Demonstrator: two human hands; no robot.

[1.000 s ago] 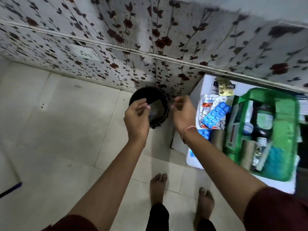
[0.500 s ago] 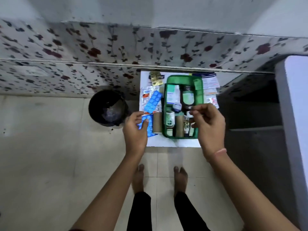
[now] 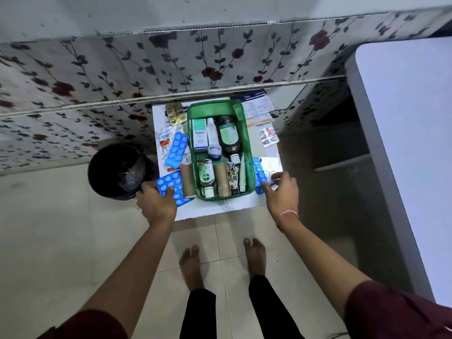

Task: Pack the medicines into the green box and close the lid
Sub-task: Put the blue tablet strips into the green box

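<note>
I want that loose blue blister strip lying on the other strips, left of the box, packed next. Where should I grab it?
Pinch the blue blister strip by its near lower end, coming from the left: it lies flat and slanted, and the green box wall crowds its right side.

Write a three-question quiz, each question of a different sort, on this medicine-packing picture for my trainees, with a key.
1. True or false: the green box already holds bottles.
2. Multiple choice: what does the left hand touch? A) a blue blister pack B) the black bin C) a cardboard roll
3. Fill in: the right hand rests on another blue blister pack, which lies to the ____ of the box.

Key: 1 true; the brown bottle lies inside. 2 A. 3 right.
</note>
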